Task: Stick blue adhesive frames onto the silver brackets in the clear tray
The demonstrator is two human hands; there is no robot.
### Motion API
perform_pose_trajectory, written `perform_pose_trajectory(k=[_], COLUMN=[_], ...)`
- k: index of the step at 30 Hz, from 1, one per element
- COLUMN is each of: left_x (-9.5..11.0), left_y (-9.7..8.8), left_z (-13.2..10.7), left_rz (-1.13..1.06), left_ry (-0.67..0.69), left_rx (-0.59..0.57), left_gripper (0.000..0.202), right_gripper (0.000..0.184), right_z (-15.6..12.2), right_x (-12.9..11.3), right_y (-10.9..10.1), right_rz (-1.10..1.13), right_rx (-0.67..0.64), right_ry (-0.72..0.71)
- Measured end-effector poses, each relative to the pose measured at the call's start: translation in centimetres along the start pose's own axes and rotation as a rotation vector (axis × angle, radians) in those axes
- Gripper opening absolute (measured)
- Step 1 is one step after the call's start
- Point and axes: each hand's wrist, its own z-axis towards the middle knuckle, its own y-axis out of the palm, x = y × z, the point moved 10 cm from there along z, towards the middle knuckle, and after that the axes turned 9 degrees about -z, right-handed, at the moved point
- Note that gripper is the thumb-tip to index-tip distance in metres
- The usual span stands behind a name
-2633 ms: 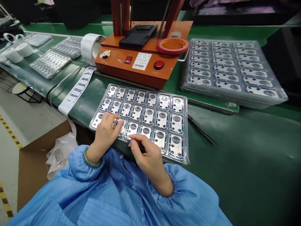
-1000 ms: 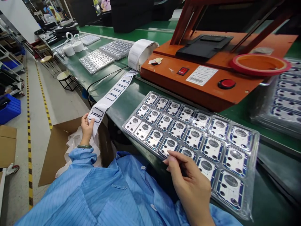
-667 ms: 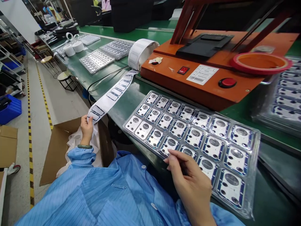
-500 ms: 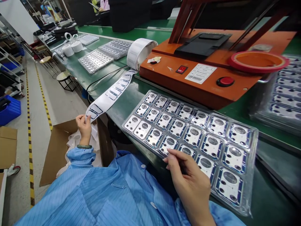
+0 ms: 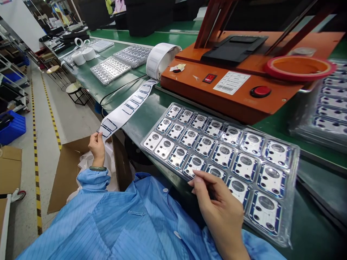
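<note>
My left hand (image 5: 97, 145) is up at the near edge of the bench, pinching the free end of a white label strip (image 5: 125, 111) printed with dark blue outlines. That strip runs back to a white label roll (image 5: 159, 60). My right hand (image 5: 218, 206) rests at the near edge of a clear plastic tray (image 5: 217, 151) holding rows of metal-and-blue parts with round windows. Its thumb and fingertips are pressed together over the nearest row, and anything thin between them is hidden.
An orange machine (image 5: 225, 86) with a red button stands beyond the tray, and a stack of trays (image 5: 328, 108) lies at the right. More trays (image 5: 110, 70) and tape rolls (image 5: 84, 56) sit on the green bench. Below at left is an open cardboard box (image 5: 67, 177).
My left hand has left the tray and now holds the strip's end out at the bench edge. My right hand has stayed at the tray's near edge, and the view has swung left.
</note>
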Motion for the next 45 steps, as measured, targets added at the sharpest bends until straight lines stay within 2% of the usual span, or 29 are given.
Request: perform_pose_trajectory(k=[8, 13, 19, 22, 24, 26, 27, 28, 30, 32, 34, 36, 38, 45], left_x=[0.3, 2.4, 8.2, 12.7, 16.1, 19.1, 20.2, 21.2, 22.3, 22.7, 23.0, 23.5, 24.2, 26.0], left_y=[-0.3, -0.8, -2.4, -3.4, -5.0, -5.8, -5.3, -4.0, 0.1, 3.9, 6.4, 7.7, 8.4, 8.8], left_z=[-0.1, -0.5, -1.6, -2.6, -4.1, -5.3, -5.6, -5.6, -6.5, -8.7, -11.2, -13.0, -14.5, -16.7], left_rz=[-0.003, -0.047, -0.13, -0.216, -0.372, -0.522, -0.595, -0.648, -0.753, -0.82, -0.884, -0.946, -0.979, -0.907], left_ry=[0.069, 0.189, 0.431, 0.544, 0.655, 0.688, 0.651, 0.564, 0.331, 0.104, -0.05, -0.126, -0.144, -0.051], left_rx=[-0.004, -0.014, 0.062, 0.119, 0.239, 0.284, 0.235, 0.106, -0.232, -0.518, -0.683, -0.771, -0.843, -1.023], left_gripper=[0.028, 0.026, 0.02, 0.015, 0.009, 0.004, 0.005, 0.007, 0.015, 0.02, 0.02, 0.019, 0.02, 0.024], right_gripper=[0.017, 0.015, 0.015, 0.015, 0.015, 0.015, 0.015, 0.014, 0.014, 0.016, 0.019, 0.024, 0.026, 0.023], right_z=[0.0, 0.2, 0.2, 0.3, 0.3, 0.4, 0.4, 0.3, 0.2, 0.1, -0.1, -0.2, -0.2, 0.1], right_x=[-0.1, -0.9, -1.4, -1.4, -1.6, -1.7, -1.7, -1.6, -1.4, -0.9, 0.0, 0.7, 0.9, 0.5], right_y=[0.0, -0.1, -0.2, -0.1, -0.2, -0.3, -0.3, -0.2, -0.1, -0.2, -0.5, -0.7, -0.9, -1.1], right_rz=[0.002, -0.007, -0.007, -0.012, -0.015, -0.009, -0.002, 0.009, 0.037, 0.073, 0.13, 0.204, 0.269, 0.335], right_rx=[-0.008, 0.003, 0.015, 0.004, 0.006, 0.005, 0.001, -0.003, -0.004, 0.015, 0.045, 0.069, 0.07, 0.044], right_ry=[-0.01, -0.051, -0.09, -0.085, -0.085, -0.083, -0.081, -0.078, -0.064, -0.018, 0.064, 0.14, 0.178, 0.202])
